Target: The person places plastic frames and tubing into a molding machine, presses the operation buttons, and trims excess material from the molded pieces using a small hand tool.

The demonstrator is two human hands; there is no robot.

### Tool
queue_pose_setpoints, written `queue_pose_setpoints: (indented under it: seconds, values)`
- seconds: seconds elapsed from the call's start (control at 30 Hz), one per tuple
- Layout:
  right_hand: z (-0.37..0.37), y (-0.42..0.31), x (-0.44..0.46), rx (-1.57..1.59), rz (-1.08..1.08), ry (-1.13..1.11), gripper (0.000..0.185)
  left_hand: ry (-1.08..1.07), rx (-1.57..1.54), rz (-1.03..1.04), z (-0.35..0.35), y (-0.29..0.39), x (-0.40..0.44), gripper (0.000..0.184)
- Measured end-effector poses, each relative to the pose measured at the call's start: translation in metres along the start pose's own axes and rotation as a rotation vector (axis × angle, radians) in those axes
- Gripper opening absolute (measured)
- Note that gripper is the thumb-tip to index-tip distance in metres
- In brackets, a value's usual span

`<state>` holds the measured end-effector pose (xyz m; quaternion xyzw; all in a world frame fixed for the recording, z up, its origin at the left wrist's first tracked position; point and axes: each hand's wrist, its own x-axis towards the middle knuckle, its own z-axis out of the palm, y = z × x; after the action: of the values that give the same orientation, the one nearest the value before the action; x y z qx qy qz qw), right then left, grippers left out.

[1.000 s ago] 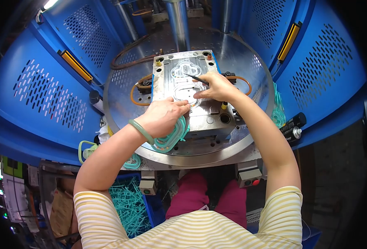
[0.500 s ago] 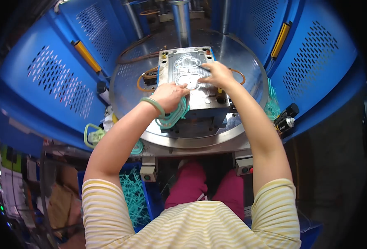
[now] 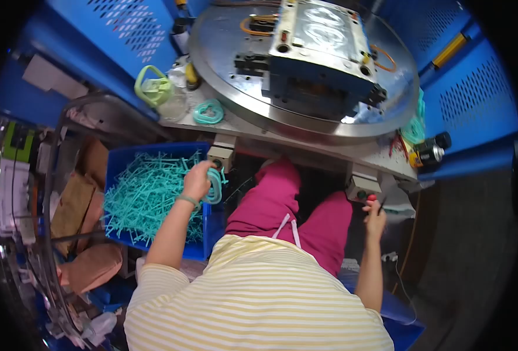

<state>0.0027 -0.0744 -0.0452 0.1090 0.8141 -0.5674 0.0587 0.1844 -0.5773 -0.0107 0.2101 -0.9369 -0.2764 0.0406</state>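
My left hand [image 3: 197,182] is closed on the teal loops [image 3: 214,186], fingers curled round them so that they hang down on its right side. I hold them over the right edge of the blue bin [image 3: 206,231], which is heaped with thin teal sticks [image 3: 148,196]. My fingertips are right by the left control box [image 3: 222,153] — I cannot tell if they touch it.

My right hand [image 3: 374,221] is at the right control box [image 3: 363,186], fingers partly bent, pinching a dark thin tool [image 3: 381,205]. Its fingertips are at the red button [image 3: 372,198], but contact is unclear.

Both boxes sit below the front edge of the pale ledge [image 3: 305,145]. Above that, the metal mould [image 3: 323,73] stands on the round plate [image 3: 235,96], towards its front edge, with two shiny outlines on its upper face. A teal coil [image 3: 208,111] lies near the ledge's front edge, left of the plate — beside it, further left, is a light green handled item [image 3: 155,89]. At the ledge's right end, more teal pieces [image 3: 414,127] lie near a black can [image 3: 427,155].
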Motion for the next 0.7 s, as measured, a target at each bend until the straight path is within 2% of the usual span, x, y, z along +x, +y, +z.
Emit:
queue_pose_setpoints:
  seconds: [0.07, 0.1, 0.13, 0.2, 0.3, 0.37, 0.47, 0.57, 0.63, 0.7]
  values:
    - [0.016, 0.014, -0.031, -0.063, -0.096, 0.028, 0.046, 0.037, -0.008, 0.058, 0.037, -0.020, -0.016, 0.049]
    - [0.020, 0.018, -0.041, -0.171, -0.067, 0.049, 0.044, 0.041, -0.013, 0.066, 0.052, -0.027, -0.018, 0.052]
    - [0.024, 0.019, -0.051, -0.137, -0.011, 0.061, 0.038, 0.045, -0.015, 0.071, 0.065, -0.032, -0.018, 0.054]
    - [0.026, 0.032, -0.057, -0.198, -0.087, 0.071, 0.031, 0.072, -0.031, 0.064, 0.080, -0.035, -0.020, 0.057]
    - [0.036, 0.036, -0.047, -0.408, -0.269, 0.064, 0.034, 0.149, -0.039, 0.092, 0.087, -0.039, -0.019, 0.055]
    - [0.038, 0.032, -0.046, -0.407, -0.235, 0.044, 0.040, 0.151, -0.025, 0.102, 0.088, -0.040, -0.019, 0.054]
    - [0.046, 0.044, -0.028, -0.563, -0.298, 0.087, 0.046, 0.168, -0.002, 0.071, 0.089, -0.036, -0.020, 0.054]
    - [0.051, 0.050, -0.016, -0.579, -0.266, 0.088, 0.043, 0.137, 0.022, 0.034, 0.088, -0.035, -0.017, 0.054]
    - [0.054, 0.061, -0.009, -0.525, -0.315, 0.114, 0.039, 0.181, 0.011, 0.090, 0.090, -0.036, -0.017, 0.051]
    - [0.057, 0.049, -0.015, -0.514, -0.237, 0.092, 0.035, 0.180, -0.019, 0.028, 0.092, -0.035, -0.016, 0.049]
